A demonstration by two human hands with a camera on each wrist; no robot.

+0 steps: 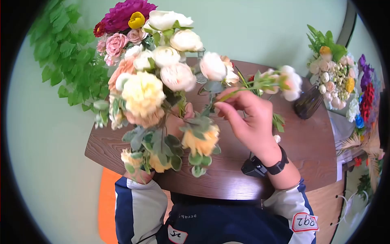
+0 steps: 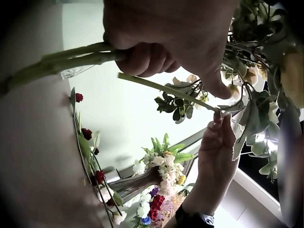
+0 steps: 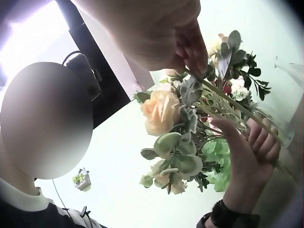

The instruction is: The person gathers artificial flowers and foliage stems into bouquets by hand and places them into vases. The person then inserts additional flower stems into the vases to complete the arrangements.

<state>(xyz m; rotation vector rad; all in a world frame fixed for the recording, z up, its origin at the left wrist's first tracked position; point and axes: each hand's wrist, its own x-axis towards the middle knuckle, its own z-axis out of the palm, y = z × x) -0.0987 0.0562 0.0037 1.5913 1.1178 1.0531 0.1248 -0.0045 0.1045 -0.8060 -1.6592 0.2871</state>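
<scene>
My left hand (image 1: pixel 177 122) grips a thick bundle of green stems (image 2: pixel 71 61) under a large bouquet, partly hidden by blooms in the head view. The bouquet holds a pale yellow flower (image 1: pixel 143 94), white and blush flowers, a purple bloom (image 1: pixel 128 15) and peach roses (image 3: pixel 161 112) with grey-green leaves. To its right, my right hand (image 1: pixel 254 116) pinches a thin green flower stem (image 2: pixel 161 88) between thumb and fingertips. In the left wrist view this stem's bare end lies close below the left fist. White-pink blooms (image 1: pixel 290 83) overlap the space beyond the right hand.
A dark vase (image 1: pixel 307 102) of mixed flowers stands at the brown table's (image 1: pixel 300 150) right side. Behind the bouquet is a clear glass vase (image 1: pixel 200 77). Red roses (image 2: pixel 86 133) lie on the table. Green ivy (image 1: pixel 61 53) hangs at left; more flowers (image 1: pixel 367 95) stand far right.
</scene>
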